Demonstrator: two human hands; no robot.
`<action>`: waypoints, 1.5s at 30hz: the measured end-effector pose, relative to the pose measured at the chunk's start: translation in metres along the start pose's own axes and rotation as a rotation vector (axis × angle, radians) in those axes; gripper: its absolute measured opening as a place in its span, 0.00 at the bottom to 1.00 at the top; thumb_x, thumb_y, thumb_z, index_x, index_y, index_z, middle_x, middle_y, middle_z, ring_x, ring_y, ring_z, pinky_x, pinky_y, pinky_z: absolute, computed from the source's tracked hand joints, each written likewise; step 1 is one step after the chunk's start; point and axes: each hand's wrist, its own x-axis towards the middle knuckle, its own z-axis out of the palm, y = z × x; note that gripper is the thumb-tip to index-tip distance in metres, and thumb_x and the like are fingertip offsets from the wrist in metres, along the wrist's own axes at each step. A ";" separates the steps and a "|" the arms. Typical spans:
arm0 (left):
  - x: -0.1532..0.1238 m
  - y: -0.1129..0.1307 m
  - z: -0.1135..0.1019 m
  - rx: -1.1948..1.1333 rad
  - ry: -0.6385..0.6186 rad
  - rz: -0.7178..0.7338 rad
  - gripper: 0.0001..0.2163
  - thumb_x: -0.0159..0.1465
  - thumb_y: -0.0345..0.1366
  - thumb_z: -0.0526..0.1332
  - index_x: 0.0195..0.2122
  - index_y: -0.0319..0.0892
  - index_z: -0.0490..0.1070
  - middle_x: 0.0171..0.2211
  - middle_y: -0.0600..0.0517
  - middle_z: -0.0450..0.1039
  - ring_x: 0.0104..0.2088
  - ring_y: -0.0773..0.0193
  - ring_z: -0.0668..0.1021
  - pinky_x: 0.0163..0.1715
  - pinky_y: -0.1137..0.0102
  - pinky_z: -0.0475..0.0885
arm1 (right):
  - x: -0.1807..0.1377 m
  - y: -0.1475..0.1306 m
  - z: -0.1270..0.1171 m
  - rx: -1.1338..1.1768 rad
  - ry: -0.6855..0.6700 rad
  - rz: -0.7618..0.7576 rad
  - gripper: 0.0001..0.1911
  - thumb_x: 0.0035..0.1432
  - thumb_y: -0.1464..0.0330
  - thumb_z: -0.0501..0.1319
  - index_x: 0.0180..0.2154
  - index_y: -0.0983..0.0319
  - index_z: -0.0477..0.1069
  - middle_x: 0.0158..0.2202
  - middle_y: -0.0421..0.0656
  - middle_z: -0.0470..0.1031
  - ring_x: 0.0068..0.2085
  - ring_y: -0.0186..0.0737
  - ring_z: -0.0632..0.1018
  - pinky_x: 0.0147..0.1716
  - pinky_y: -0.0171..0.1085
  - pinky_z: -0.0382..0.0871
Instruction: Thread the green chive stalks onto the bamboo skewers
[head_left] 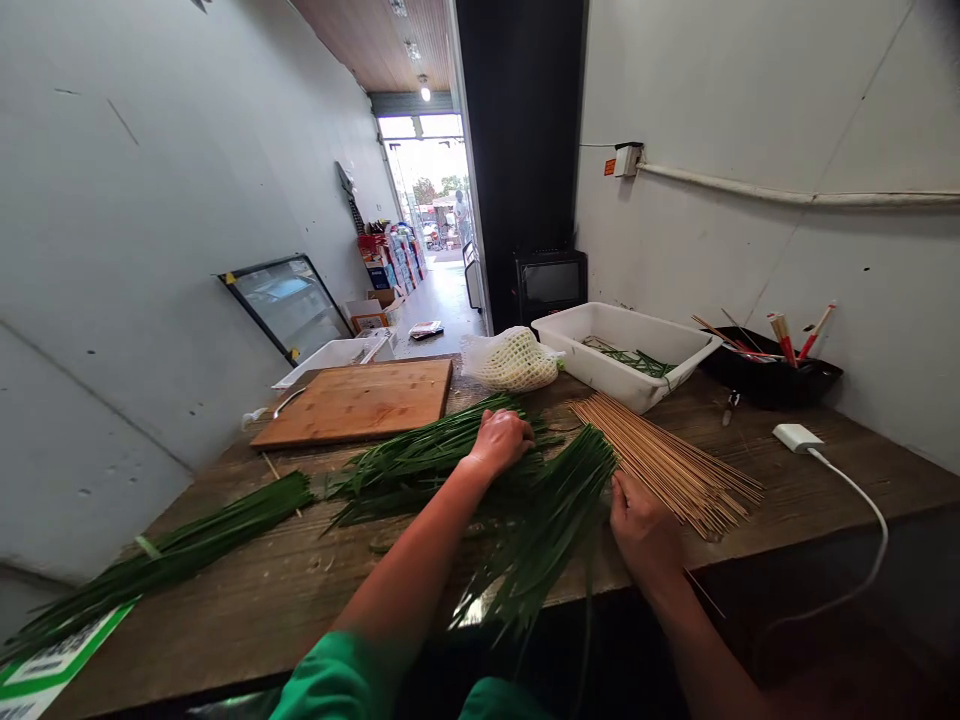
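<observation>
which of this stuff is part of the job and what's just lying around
Likely part of the job:
- middle pile of greens, under the left hand
- right-hand bundle of greens, by the right hand
- thin wooden sticks

Probably just lying about:
- white charger
- cutting board
- black tray

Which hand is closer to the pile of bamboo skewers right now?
Right. The right hand is beside the pile of bamboo skewers, at its near left side; the left hand is farther left, on the garlic chives.
</observation>
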 end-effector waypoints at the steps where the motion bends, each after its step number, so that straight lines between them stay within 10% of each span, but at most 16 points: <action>1: 0.001 0.004 0.004 0.005 0.024 0.004 0.09 0.59 0.41 0.59 0.36 0.47 0.78 0.35 0.46 0.73 0.43 0.54 0.71 0.44 0.60 0.60 | 0.000 0.000 0.001 0.004 -0.005 0.003 0.20 0.66 0.66 0.45 0.28 0.63 0.71 0.23 0.44 0.72 0.23 0.34 0.70 0.25 0.34 0.56; 11: 0.010 0.037 0.024 -0.047 0.156 0.004 0.11 0.61 0.35 0.56 0.27 0.39 0.77 0.34 0.41 0.73 0.43 0.52 0.70 0.46 0.57 0.58 | -0.001 0.007 0.006 -0.031 -0.012 0.005 0.18 0.65 0.66 0.47 0.32 0.64 0.73 0.24 0.45 0.74 0.25 0.36 0.72 0.26 0.34 0.56; 24: 0.012 0.047 0.018 -0.988 0.112 -0.114 0.14 0.59 0.32 0.55 0.44 0.34 0.73 0.26 0.51 0.77 0.22 0.71 0.75 0.24 0.76 0.70 | 0.000 0.001 0.001 -0.024 -0.009 0.006 0.19 0.65 0.67 0.46 0.33 0.65 0.73 0.26 0.46 0.76 0.26 0.37 0.74 0.26 0.34 0.57; 45: 0.006 0.053 0.011 -0.762 0.195 -0.025 0.11 0.58 0.34 0.56 0.30 0.38 0.78 0.22 0.53 0.75 0.23 0.70 0.71 0.26 0.76 0.63 | -0.001 0.003 0.004 -0.004 -0.003 -0.010 0.18 0.65 0.68 0.46 0.33 0.65 0.72 0.27 0.46 0.76 0.28 0.37 0.75 0.28 0.34 0.59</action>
